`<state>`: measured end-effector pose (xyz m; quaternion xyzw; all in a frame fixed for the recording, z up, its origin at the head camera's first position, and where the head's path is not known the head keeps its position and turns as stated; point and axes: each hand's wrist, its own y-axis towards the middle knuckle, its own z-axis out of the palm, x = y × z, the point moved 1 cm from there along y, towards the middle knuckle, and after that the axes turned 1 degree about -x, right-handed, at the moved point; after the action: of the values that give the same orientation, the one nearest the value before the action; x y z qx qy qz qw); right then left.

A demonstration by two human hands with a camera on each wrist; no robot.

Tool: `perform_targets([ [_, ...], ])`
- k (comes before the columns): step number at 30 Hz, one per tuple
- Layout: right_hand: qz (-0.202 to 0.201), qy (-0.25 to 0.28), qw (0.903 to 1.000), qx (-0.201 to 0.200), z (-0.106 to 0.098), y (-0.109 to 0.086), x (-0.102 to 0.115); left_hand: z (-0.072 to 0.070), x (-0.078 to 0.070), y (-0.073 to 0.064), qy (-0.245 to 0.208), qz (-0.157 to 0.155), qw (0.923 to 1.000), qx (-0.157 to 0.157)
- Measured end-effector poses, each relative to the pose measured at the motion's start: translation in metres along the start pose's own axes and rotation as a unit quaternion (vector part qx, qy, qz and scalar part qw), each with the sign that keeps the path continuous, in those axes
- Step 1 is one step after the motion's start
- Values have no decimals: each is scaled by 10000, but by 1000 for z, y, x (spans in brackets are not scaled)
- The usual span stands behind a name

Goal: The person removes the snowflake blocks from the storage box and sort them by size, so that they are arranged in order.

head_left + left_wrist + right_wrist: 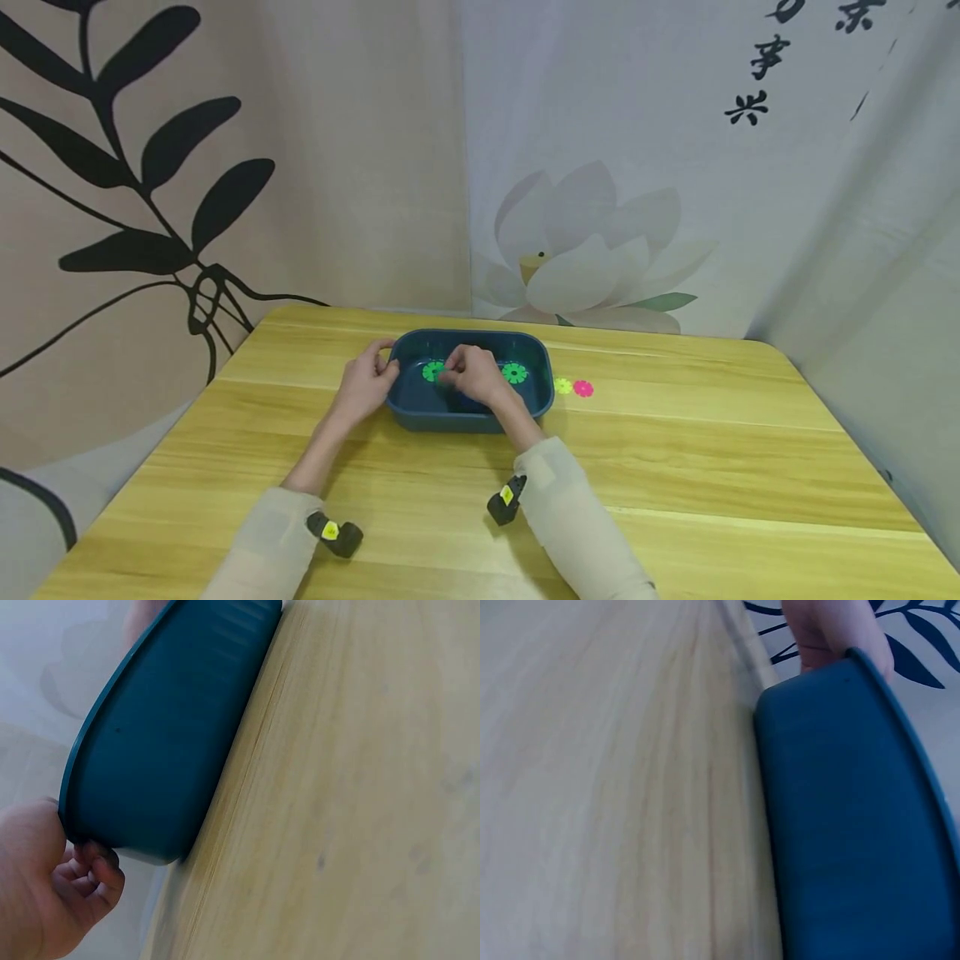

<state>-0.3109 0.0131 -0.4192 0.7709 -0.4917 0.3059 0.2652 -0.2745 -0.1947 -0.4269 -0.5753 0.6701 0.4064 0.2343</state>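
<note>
A dark blue plastic basin point(468, 423) sits on the wooden table. At its left end, my left hand point(367, 385) grips the rim, thumb inside and fingers curled outside below it; the left wrist view shows this hand point(45, 885) at the basin corner point(135, 765). My right hand point(476, 375) reaches down inside the basin with bent fingers. Its fingertips are right by a green flower-shaped piece point(432, 371), and I cannot tell whether they pinch anything. Another green flower-shaped piece point(514, 372) lies to the right of that hand. In the right wrist view, the basin's wall point(855, 810) hides the right fingers.
Just right of the basin, a yellow flower-shaped piece point(563, 386) and a pink one point(583, 388) lie on the table point(712, 467). Behind the table hangs a printed curtain point(375, 167). Both wrists wear small black cameras.
</note>
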Motion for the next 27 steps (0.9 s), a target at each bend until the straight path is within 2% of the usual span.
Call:
perform_targets([
  [5, -154, 920, 9952, -288, -7, -6, 2, 1, 1, 0, -48, 11, 10000, 26],
  [9, -276, 1372, 9888, -513, -13, -12, 1, 1, 1, 1, -34, -18, 10000, -8],
  [14, -361, 1592, 9834, -794, -21, -20, -2, 1, 0, 0, -43, -18, 10000, 6],
  [27, 39, 2092, 9661, -1510, -56, -36, -16, 1, 0, 0, -68, -20, 10000, 11],
])
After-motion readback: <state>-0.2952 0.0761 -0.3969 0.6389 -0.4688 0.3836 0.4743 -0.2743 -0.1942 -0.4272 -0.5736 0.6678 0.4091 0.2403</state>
